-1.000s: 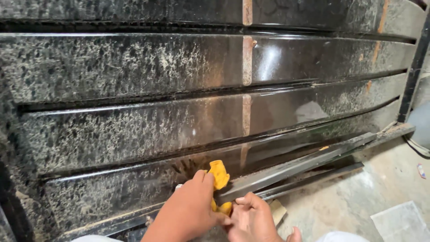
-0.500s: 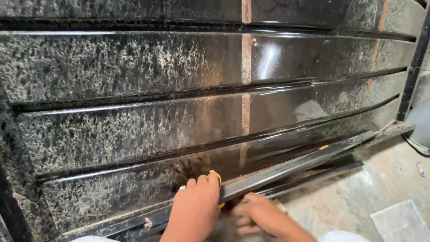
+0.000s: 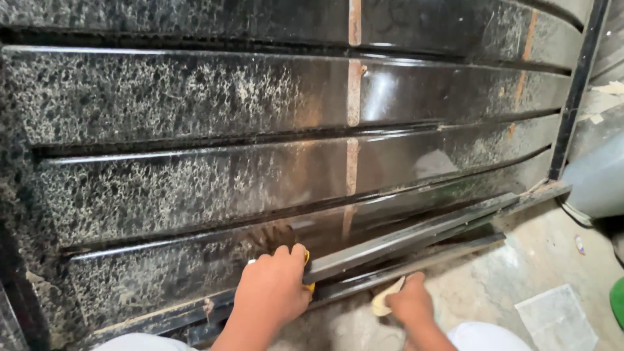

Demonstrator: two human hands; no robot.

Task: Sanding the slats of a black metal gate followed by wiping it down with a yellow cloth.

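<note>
A wall of polished black speckled stone slabs (image 3: pixel 195 104) with horizontal grooves fills the view. My left hand (image 3: pixel 273 292) is closed over a yellow tool (image 3: pixel 308 273), mostly hidden under my fingers, pressed at the near end of a loose, long black stone strip (image 3: pixel 416 234) that slants along the wall's base. My right hand (image 3: pixel 409 304) is lower, near the floor under the strip, holding a pale cream piece (image 3: pixel 385 298) whose kind I cannot tell.
A grooved lower rail (image 3: pixel 429 260) runs beneath the strip. A black vertical frame (image 3: pixel 575 91) bounds the wall at right. The dusty concrete floor (image 3: pixel 507 273) carries a flat grey square piece (image 3: pixel 556 318); a green object (image 3: pixel 617 300) shows at the right edge.
My left hand slid down over the yellow tool, covering most of it. My right hand moved right and lower, away from the left hand, to beneath the strip.
</note>
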